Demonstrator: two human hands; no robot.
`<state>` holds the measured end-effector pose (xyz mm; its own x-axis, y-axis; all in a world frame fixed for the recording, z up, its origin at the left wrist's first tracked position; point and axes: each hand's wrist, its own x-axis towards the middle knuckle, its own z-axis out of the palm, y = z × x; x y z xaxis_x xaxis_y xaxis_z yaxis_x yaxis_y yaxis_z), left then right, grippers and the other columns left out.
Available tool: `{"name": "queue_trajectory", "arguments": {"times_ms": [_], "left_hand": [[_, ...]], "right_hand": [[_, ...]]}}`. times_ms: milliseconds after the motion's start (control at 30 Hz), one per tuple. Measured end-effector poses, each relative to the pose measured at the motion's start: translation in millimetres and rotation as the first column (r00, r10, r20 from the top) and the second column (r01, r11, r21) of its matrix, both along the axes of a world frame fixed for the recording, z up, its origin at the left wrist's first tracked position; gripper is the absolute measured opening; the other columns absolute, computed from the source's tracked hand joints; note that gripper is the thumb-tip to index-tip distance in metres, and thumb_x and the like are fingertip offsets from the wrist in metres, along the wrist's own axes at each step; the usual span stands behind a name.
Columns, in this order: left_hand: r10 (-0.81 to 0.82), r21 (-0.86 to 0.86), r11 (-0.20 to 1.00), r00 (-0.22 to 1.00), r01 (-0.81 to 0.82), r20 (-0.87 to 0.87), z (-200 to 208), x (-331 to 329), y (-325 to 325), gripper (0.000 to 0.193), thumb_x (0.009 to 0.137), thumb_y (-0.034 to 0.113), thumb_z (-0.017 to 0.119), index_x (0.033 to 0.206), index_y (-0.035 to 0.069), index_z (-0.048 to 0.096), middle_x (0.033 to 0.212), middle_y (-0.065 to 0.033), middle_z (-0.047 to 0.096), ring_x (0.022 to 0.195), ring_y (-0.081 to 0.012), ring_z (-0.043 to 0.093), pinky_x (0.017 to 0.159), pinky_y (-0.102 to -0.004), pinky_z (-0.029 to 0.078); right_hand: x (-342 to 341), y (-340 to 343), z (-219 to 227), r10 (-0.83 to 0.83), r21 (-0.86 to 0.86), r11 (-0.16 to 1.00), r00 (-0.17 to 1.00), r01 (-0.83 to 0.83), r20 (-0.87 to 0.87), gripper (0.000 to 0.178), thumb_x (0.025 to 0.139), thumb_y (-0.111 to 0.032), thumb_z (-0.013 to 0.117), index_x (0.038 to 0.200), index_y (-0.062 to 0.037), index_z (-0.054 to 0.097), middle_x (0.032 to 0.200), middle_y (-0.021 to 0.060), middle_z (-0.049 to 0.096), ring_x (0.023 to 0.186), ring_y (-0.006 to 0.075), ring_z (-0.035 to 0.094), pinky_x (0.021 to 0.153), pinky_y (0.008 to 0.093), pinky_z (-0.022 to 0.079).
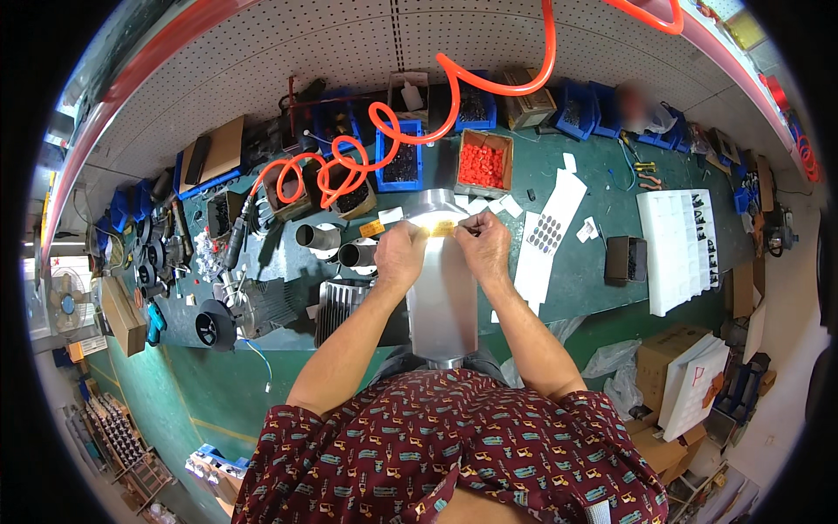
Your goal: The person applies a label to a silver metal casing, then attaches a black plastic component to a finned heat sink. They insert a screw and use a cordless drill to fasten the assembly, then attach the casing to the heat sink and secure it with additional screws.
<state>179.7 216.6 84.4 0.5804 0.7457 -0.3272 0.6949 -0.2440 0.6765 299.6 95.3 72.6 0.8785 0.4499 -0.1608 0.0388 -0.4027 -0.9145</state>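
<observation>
A smooth silver metal cylinder (443,301) lies in front of me, one end toward my body and the other on the bench. Across its far part is a small yellow label (443,228), under bright glare. My left hand (401,258) is closed, its fingertips pinched at the label's left end. At the right end, my right hand (485,251) is closed too, thumb and forefinger together on the label's edge. Whether the label is stuck down cannot be made out. Another yellow label (372,229) lies left of my left hand.
Two short metal tubes (318,237) stand left of the cylinder, near a finned motor housing (262,310). A box of red parts (484,162) sits beyond. White sheets with dark round stickers (545,234) and a white foam tray (679,251) lie right. An orange coiled hose (393,131) hangs overhead.
</observation>
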Motion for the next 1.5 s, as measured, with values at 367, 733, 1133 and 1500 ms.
{"name": "queue_trajectory", "arguments": {"times_ms": [367,733,1133,1500], "left_hand": [[-0.004,0.081,0.997,1.0,0.004,0.004,-6,3,2,0.028,0.089,0.031,0.071,0.09,0.003,0.074,0.083,-0.0151,0.074,0.079,-0.0342,0.071,0.073,-0.0444,0.054],[-0.011,0.099,0.995,0.997,0.018,-0.072,-6,8,5,0.03,0.086,0.033,0.074,0.087,0.003,0.073,0.083,-0.0158,0.074,0.082,-0.0359,0.072,0.075,-0.0455,0.055],[0.142,0.029,0.987,0.943,-0.158,0.3,4,-30,12,0.049,0.098,0.041,0.062,0.078,-0.004,0.061,0.069,-0.02,0.06,0.064,-0.0323,0.058,0.065,-0.0452,0.046],[-0.052,-0.311,0.943,0.975,0.119,0.216,-40,-175,-39,0.046,0.098,0.034,0.065,0.073,-0.005,0.063,0.063,-0.0116,0.059,0.062,-0.0156,0.057,0.059,-0.0362,0.045]], "right_hand": [[3,3,11,0.026,-0.087,0.996,0.999,-0.023,0.029,0.017,0.077,-0.009,0.075,0.087,0.0022,0.068,0.078,0.0149,0.074,0.074,0.0249,0.073,0.071,0.0357,0.057],[5,8,4,0.059,-0.18,0.983,0.991,-0.037,0.118,0.019,0.075,-0.014,0.077,0.088,-0.001,0.069,0.08,0.0151,0.074,0.076,0.0326,0.073,0.073,0.0413,0.057],[20,-29,-13,-0.312,0.335,0.867,0.926,0.369,-0.213,0.026,0.094,-0.019,0.072,0.081,-0.0051,0.055,0.069,-0.0017,0.052,0.06,0.0074,0.049,0.055,0.026,0.042],[-25,-134,-58,-0.281,0.072,0.94,0.879,0.332,-0.385,0.031,0.102,-0.03,0.063,0.083,-0.0061,0.056,0.073,0.003,0.059,0.058,0.0085,0.049,0.05,0.0251,0.038]]}}
